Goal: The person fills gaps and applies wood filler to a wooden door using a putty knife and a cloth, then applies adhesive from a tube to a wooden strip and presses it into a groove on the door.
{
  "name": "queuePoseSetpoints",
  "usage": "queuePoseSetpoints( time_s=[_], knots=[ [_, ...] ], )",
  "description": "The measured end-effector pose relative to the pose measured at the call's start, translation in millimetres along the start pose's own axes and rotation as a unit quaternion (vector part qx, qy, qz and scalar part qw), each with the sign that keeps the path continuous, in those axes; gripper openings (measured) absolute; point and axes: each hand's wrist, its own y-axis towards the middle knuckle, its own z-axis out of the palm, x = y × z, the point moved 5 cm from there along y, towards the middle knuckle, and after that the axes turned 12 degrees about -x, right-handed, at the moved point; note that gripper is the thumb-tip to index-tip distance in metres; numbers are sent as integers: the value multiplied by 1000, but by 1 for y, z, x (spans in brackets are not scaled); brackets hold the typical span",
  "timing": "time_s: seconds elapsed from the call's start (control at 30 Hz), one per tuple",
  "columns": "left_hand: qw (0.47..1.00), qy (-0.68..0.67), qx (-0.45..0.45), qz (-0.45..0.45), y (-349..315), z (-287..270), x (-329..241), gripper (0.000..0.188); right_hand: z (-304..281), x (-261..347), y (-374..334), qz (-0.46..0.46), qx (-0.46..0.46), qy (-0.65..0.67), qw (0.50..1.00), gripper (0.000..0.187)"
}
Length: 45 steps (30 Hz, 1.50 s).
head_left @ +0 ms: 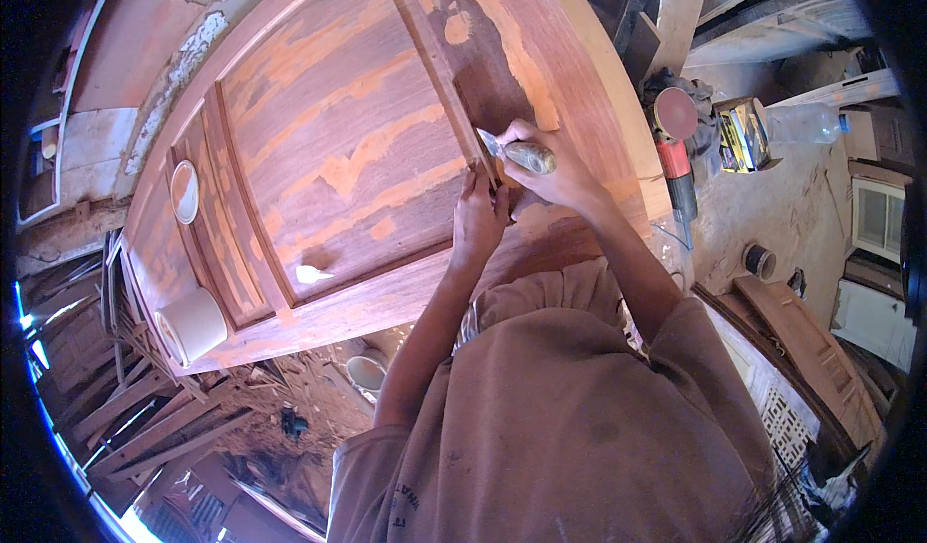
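Note:
A large reddish-brown wooden door [357,147], with orange filler patches across its panels, lies in front of me. My right hand [546,171] is closed round the rounded handle of a putty knife [531,158]. Its flat blade rests against or just over a thin wood strip [466,109] beside the panel's right-hand moulding. The near end of this strip is gripped by my left hand [481,217], its fingers bent round it and partly hiding it. A small white pointed object [311,274] lies at the panel's near left corner.
On the door's left end are a round lid [184,192] with orange filler and a white tub [198,323]. To the right stand a red power sander [676,160], a box of small packages [744,136] and a clear bottle [806,125]. Scrap wood [145,417] piles lower left.

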Motion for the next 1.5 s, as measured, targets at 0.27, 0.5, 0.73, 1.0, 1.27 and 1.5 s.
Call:
queuePoseSetpoints(
  time_s=[0.27, 0.5, 0.73, 1.0, 1.27, 1.5],
  knots=[
    [1000, -1, -8, 0, 0, -1, 3, 35, 0, 5, -1, 1, -17, 15, 1000, 27],
    [999, -14, 28, -13, 2, -6, -2, 41, -11, 3, -4, 41, -8, 32, 999, 23],
    [995, -40, 90, -36, 5, -7, -1, 47, -11, 6, 8, -10, -45, 72, 996, 23],
    [995, -16, 89, -31, 1, -3, 13, 54, 9, 10, 28, -10, 12, -4, 1000, 24],
    [994, -20, 99, -42, 3, -4, 7, 55, 3, 2, 22, -15, 64, -12, 998, 25],
    [993, -28, 99, -60, 3, -5, 7, 50, 6, 0, 14, -5, -3, 34, 999, 27]
  ],
)
